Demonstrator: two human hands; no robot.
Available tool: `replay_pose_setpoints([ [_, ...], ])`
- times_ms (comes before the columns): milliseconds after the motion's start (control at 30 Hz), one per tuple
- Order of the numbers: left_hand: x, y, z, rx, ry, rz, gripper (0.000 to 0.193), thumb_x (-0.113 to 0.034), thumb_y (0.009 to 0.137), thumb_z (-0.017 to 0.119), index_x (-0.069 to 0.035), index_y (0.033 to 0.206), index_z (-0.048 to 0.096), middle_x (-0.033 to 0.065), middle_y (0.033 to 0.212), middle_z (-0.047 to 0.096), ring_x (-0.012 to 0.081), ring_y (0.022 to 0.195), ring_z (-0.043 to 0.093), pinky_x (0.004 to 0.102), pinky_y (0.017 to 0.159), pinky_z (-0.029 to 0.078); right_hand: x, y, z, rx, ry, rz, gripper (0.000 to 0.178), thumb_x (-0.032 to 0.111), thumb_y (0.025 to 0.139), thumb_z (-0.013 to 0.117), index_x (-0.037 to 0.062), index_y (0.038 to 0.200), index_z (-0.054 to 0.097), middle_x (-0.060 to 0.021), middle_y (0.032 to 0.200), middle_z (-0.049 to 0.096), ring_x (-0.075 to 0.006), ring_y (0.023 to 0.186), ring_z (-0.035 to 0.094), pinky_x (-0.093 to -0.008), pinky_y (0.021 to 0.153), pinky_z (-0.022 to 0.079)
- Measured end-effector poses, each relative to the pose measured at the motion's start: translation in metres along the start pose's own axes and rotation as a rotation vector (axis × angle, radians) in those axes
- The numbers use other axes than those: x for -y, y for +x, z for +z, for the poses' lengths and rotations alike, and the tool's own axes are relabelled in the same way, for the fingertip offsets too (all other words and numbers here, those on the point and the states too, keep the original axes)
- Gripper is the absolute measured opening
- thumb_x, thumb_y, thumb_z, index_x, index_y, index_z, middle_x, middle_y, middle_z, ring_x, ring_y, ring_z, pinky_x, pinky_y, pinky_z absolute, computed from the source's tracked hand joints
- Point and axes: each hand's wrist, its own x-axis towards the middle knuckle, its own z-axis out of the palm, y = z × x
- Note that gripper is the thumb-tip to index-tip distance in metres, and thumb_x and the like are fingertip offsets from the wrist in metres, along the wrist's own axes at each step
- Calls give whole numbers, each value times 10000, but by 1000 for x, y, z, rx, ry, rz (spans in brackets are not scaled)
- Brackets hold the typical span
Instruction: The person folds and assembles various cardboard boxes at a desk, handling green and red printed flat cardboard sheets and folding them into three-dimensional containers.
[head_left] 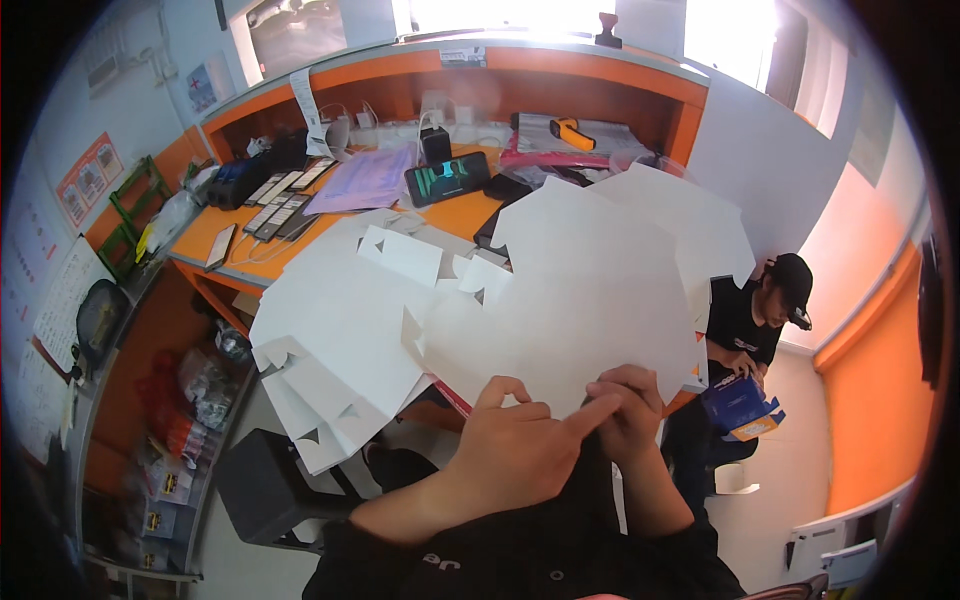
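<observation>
Left hand [515, 445] and right hand [632, 412] met half-curled at the white cardboard [575, 285]'s near edge, maybe steadying it, couldn't tell if gripping.

With my left hand [515, 445] and right hand [630, 412] as the clock's centre, I have open room at 12 o'clock, over the white cardboard's flat face [580, 275]. Raised flaps [405, 253] obstruct 10 to 11, with a tilted phone [446, 180] beyond on the desk [192, 235]. A co-worker [745, 325] with a blue box [735, 403] blocks 3; a black stool [265, 490] stands at 9.
</observation>
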Motion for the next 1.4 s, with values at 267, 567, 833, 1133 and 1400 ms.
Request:
replay_pose_setpoints([
  [267, -9, 6, 10, -14, -29, 169, 474, -79, 698, 660, -172, 1163, 664, -78, 557, 488, 82, 499, 505, 294, 654, 358, 9, 4, -28, 70, 2, -77, 181, 51, 746, 719, 109, 914, 683, -53, 982, 646, -197, 845, 607, -316, 752, 446],
  [567, -13, 10, 13, -75, -109, 183, 497, -57, 692, 640, -117, 1186, 643, -83, 541, 444, 86, 504, 475, 302, 667, 369, 7, 4, -43, -131, -4, -35, 210, 274, 834, 705, 84, 901, 646, -70, 868, 658, -199, 786, 607, -293, 640, 458],
  [833, -18, 9, 11, -51, -200, 180, 446, -50, 704, 648, -137, 1140, 677, -58, 597, 576, 78, 521, 548, 298, 654, 352, 13, 9, -51, 6, 42, -31, 193, 226, 786, 737, 50, 838, 677, -80, 807, 645, -217, 789, 619, -306, 657, 473],
  [1133, -15, 16, 6, -56, -235, 34, 362, -19, 755, 641, -101, 1104, 688, -22, 574, 551, 143, 499, 521, 314, 660, 348, 22, 30, -59, 45, -35, 51, 288, 155, 650, 797, 80, 899, 673, -41, 891, 636, -214, 828, 601, -297, 662, 468],
  [1400, -20, 15, -2, -22, -260, -33, 289, -3, 775, 650, -73, 1052, 695, -5, 539, 553, 159, 459, 448, 321, 635, 327, 29, 37, -58, -1, -35, 50, 273, 165, 624, 814, 97, 869, 715, -31, 829, 577, -188, 770, 571, -293, 639, 453],
])
